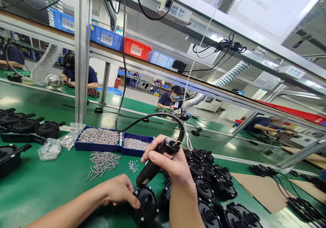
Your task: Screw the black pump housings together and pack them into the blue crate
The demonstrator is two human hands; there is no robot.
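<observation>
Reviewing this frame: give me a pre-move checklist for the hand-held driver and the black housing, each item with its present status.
1. Right hand wrapped around the driver: ok.
2. Left hand holding the black housing at its edge: ok.
3. Driver's lower end at the housing's upper rim: ok.
4. Bit seated squarely in a screw head: cannot tell, the contact is hidden.
5. Cord clear of the housing: ok, it arcs above the work.
6. Loose screws apart from the housing: ok, they lie beyond the left forearm.
</observation>
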